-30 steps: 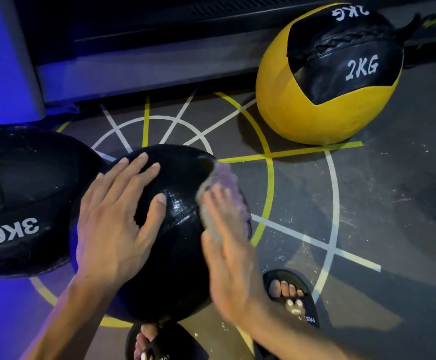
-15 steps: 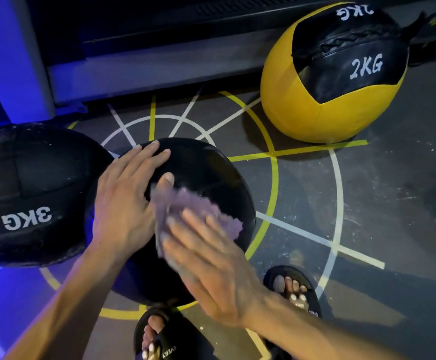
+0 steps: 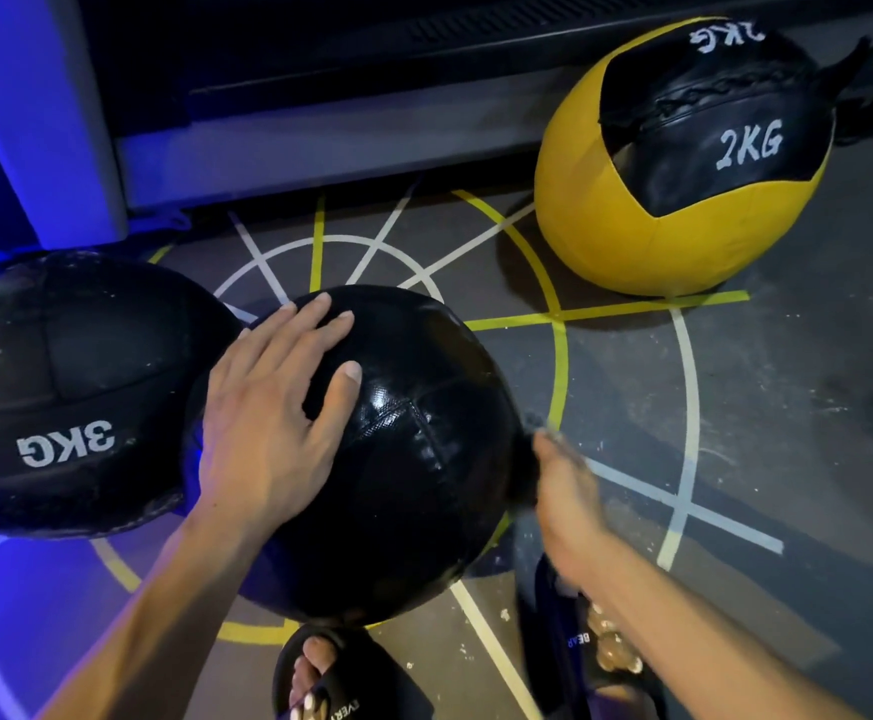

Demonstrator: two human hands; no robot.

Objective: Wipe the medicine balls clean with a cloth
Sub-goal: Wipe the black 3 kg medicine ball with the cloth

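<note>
On the floor (image 3: 735,407) between the person's feet sits the black ball (image 3: 413,449), and everything now depends on where the 2 hands lie against it. The left hand (image 3: 273,413) lies flat on the ball's upper left face, fingers spread and straight, pressing to steady it rather than gripping. The right hand (image 3: 566,491) is down at the ball's right flank, blurred with motion; a dark scrap at its fingertips, touching the ball's edge, looks like the cloth (image 3: 527,428), but I cannot tell how the fingers hold it. So the cloth lies to the right of the ball and low, while the top and front, which face the person, are open between the 2 hands. My guess is that the next stroke needs the right hand to sweep leftward and upward over the crown toward the left hand, which is nearer the top but carries nothing. A 3KG ball (image 3: 65,387) touches the black ball on its left, so rolling that way is blocked. The 2KG ball (image 3: 683,163), yellow and black, sits well apart at the far right, untouched and closer to the right hand.
</note>
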